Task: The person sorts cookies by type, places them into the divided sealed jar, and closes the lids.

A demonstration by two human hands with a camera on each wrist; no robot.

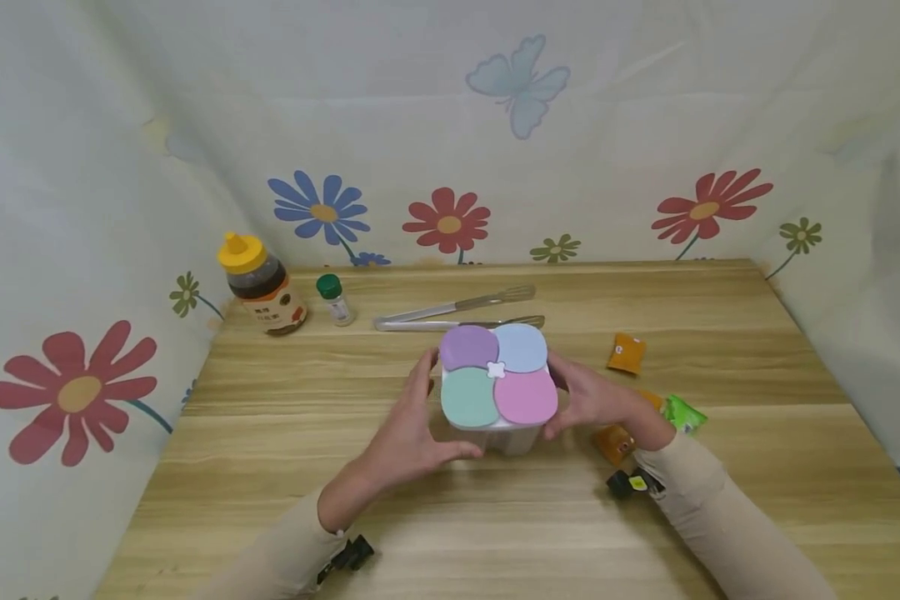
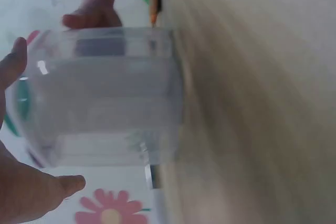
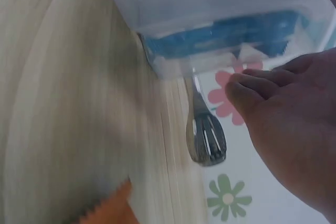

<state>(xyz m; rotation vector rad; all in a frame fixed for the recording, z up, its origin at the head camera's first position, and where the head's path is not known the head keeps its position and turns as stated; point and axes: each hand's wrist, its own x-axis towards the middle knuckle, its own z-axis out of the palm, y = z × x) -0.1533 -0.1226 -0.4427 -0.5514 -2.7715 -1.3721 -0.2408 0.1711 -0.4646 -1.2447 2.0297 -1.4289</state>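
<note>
A translucent storage box (image 1: 512, 440) with a four-part lid (image 1: 471, 398) in purple, blue, green and pink is between the two hands, upright. My left hand (image 1: 411, 433) holds its left side, thumb toward the front. Against the right side, my right hand (image 1: 596, 395) grips near the lid. In the left wrist view the box (image 2: 105, 95) looks clear-walled, and fingers and thumb stand about its lid end. Something blue shows through the wall of the box (image 3: 220, 38) in the right wrist view. Whether its base touches the table cannot be told.
Metal tongs (image 1: 420, 313) lie behind the box. A yellow-capped sauce bottle (image 1: 262, 287) and a green-capped shaker (image 1: 335, 300) stand at the back left. Orange packets (image 1: 627, 353) and a green packet (image 1: 682, 414) lie to the right, partly behind the right forearm.
</note>
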